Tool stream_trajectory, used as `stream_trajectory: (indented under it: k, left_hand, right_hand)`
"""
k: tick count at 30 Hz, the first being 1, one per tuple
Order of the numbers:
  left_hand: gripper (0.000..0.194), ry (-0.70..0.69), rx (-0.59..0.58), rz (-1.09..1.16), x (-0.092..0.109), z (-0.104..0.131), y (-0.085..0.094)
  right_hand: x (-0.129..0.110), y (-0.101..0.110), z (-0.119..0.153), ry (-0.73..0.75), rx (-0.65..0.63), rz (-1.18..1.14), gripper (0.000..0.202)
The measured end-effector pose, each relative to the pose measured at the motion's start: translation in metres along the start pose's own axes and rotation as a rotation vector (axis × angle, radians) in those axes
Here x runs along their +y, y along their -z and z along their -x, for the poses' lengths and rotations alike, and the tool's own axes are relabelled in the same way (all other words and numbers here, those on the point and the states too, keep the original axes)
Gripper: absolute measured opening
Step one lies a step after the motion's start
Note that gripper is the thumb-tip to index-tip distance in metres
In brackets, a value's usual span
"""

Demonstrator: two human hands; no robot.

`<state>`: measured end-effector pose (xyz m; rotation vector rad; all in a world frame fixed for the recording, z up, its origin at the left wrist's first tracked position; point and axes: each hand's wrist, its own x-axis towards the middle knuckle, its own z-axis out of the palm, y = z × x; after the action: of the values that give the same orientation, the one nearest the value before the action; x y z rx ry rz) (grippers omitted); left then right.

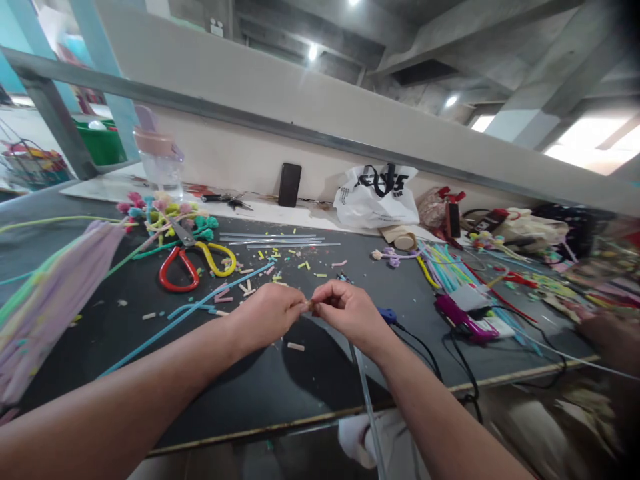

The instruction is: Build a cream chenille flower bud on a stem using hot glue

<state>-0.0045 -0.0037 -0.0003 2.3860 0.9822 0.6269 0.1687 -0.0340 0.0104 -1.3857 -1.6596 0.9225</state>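
Observation:
My left hand [274,310] and my right hand [349,313] meet fingertip to fingertip over the middle of the dark table. Both are closed in a pinch around something small, too hidden to make out. Under my right wrist lies a blue tool [387,315] with a black cord, mostly covered by the hand. A clear stick [367,393] runs from beneath that hand past the table's front edge. Short cut pieces of pipe cleaner, one a pale piece [296,347], lie around my hands. Left of my left hand stretches a long blue pipe cleaner [187,320].
Scissors [180,270] with red and yellow handles lie at the left, near a pastel pipe-cleaner bundle [75,287]. Clear sticks [280,240], a phone [289,185] and a white bag [377,200] are behind. A purple glue gun [467,320] and cords lie right, near another person's hand [607,333].

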Motion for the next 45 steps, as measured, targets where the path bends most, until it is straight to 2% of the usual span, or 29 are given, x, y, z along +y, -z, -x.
stream_trajectory:
  k: [3, 5, 8, 11, 14, 23, 29, 34, 39, 45]
  left_hand:
    - [0.029, 0.041, 0.020, 0.032, 0.004, 0.000, 0.000]
    - [0.028, 0.095, -0.001, 0.129, 0.006, 0.000, 0.003]
    - [0.031, 0.191, -0.111, 0.379, 0.005, 0.000, 0.011]
    - [0.041, 0.290, -0.231, 0.689, 0.003, 0.000, 0.016]
    - [0.046, 0.339, -0.275, 0.844, 0.002, 0.000, 0.018]
    - [0.038, 0.361, -0.269, 0.857, 0.006, 0.000, 0.018]
    - [0.038, 0.313, -0.243, 0.781, 0.003, 0.000, 0.015]
    - [0.037, 0.328, -0.226, 0.797, 0.006, 0.000, 0.015]
    - [0.040, 0.359, -0.301, 0.869, 0.008, 0.001, 0.018]
    - [0.039, 0.355, -0.340, 0.934, 0.003, 0.000, 0.022]
  right_hand:
    - [0.000, -0.001, -0.001, 0.025, 0.007, -0.025, 0.009]
    - [0.000, 0.000, -0.001, 0.040, -0.002, -0.035, 0.009]
    - [-0.002, 0.003, 0.001, 0.120, -0.017, -0.019, 0.006]
    - [-0.004, 0.007, 0.003, 0.222, -0.018, 0.033, 0.003]
    - [-0.003, 0.008, 0.004, 0.258, -0.018, 0.079, 0.004]
    - [-0.002, 0.009, 0.005, 0.407, -0.037, 0.203, 0.007]
    - [-0.002, 0.008, 0.006, 0.404, -0.033, 0.195, 0.007]
    - [-0.004, 0.008, 0.006, 0.390, -0.034, 0.171, 0.008]
    - [-0.006, 0.010, 0.006, 0.391, -0.042, 0.142, 0.008]
    - [-0.009, 0.014, 0.007, 0.396, -0.028, 0.238, 0.008]
